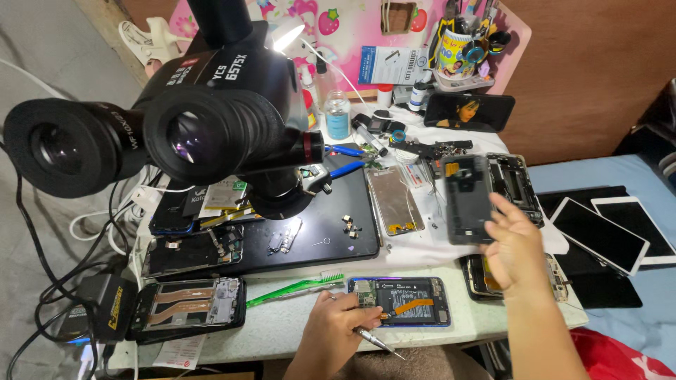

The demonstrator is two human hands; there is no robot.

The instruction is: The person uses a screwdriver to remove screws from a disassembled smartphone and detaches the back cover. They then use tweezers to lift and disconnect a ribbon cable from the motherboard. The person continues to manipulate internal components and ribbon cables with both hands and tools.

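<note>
The left hand (pixel 336 325) closes its grip on a screwdriver (pixel 377 341) beside the opened phone (pixel 400 301) at the table's (pixel 296 320) front edge; the right hand (pixel 512 248) hovers open, blurred.

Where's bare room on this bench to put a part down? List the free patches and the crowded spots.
Free: the black mat between the small loose parts and its front edge; the pale table strip between the green toothbrush and the left hand.
Crowded: the back row around the glass bottle, and the opened phones at left.
</note>
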